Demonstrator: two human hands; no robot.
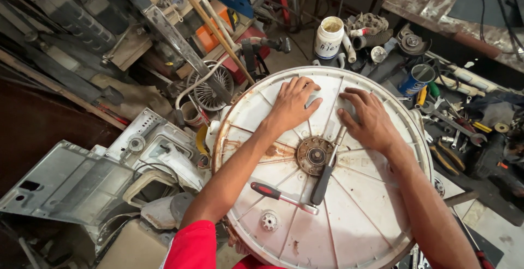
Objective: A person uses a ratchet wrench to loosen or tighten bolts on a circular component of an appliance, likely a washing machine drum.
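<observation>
The fingers of the left hand lie spread and flat, and the right hand lies likewise, both gripping nothing, pressed on the round white tub beyond its rusty hub. Just below the hub rest 2 tools: a grey-handled ratchet and a red-handled screwdriver.

The washing-machine tub is running off the frame at 6 o'clock; the right hand is covering the ratchet wrench head.
</observation>
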